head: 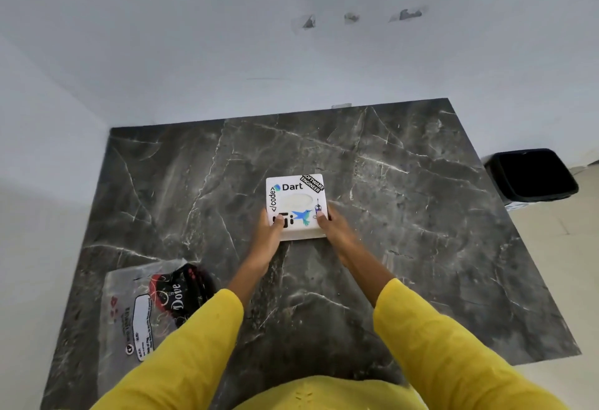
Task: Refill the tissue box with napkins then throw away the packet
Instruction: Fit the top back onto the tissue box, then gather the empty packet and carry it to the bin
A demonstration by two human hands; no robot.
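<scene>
A white square tissue box (295, 197) with stickers on its lid sits in the middle of the dark marble table (405, 215). White napkin shows through the oval slot in its top. My left hand (270, 231) grips the box's near left corner, thumb on the lid. My right hand (334, 225) grips the near right corner the same way. A clear plastic packet (142, 306) with red and black print lies flat and looks empty at the table's near left, apart from both hands.
A black open bin (531, 176) stands on the floor past the table's right edge. White walls run behind and to the left of the table. Pale floor tiles lie to the right.
</scene>
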